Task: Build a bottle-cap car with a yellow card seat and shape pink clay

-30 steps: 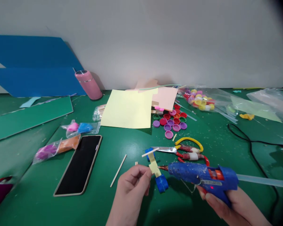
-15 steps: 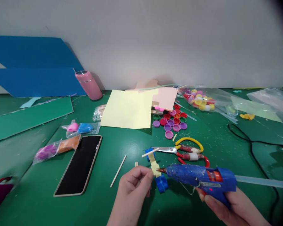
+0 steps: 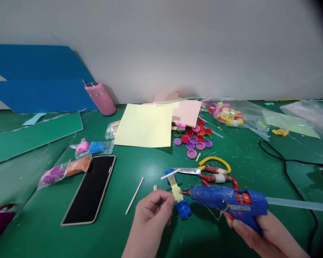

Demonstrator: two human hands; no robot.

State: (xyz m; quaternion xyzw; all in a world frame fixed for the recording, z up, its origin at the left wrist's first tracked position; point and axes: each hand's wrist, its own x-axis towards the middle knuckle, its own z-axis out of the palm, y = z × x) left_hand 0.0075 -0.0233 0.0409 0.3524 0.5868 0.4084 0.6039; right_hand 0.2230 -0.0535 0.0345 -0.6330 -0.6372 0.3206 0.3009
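while the left hand [image 3: 154,215] pinches the edge of a yellow strip [image 3: 177,194] in the head view, the right hand [image 3: 269,234] is wrapped round the handle of a blue glue gun [image 3: 218,197], its nozzle [image 3: 185,192] pointing at the strip, just beside the left fingertips. a blue piece [image 3: 184,210] sits at the strip's near end; a white stick [image 3: 170,174] crosses the far one, near the scissors [image 3: 188,171].

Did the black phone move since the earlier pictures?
No, the phone hasn't moved: its far left corner still meets the orange end of the packet.
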